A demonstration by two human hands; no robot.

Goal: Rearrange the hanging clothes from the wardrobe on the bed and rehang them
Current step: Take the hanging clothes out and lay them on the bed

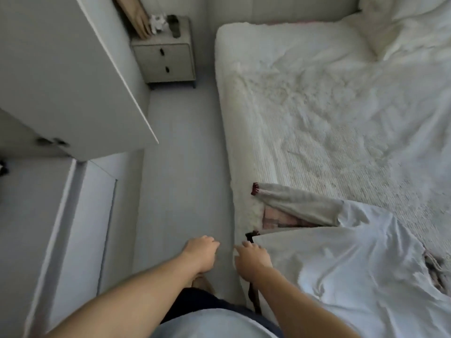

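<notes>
Several clothes lie at the near edge of the bed (317,106): a white garment (341,264) on top, a beige sleeve with a dark red cuff (292,201), and a pink checked piece (280,219) between them. A black hanger (249,236) sticks out at the white garment's left edge and shows again below my wrist. My right hand (251,262) lies over that edge and the hanger, fingers bent down; whether it grips is hidden. My left hand (201,252) hovers above the floor just left of the bed, loosely curled and holding nothing.
The white wardrobe (29,132) stands at left with its door (73,69) swung out over the narrow grey floor strip (180,154). A grey two-drawer nightstand (166,59) sits at the far end. Crumpled white bedding (402,32) is piled at the back right.
</notes>
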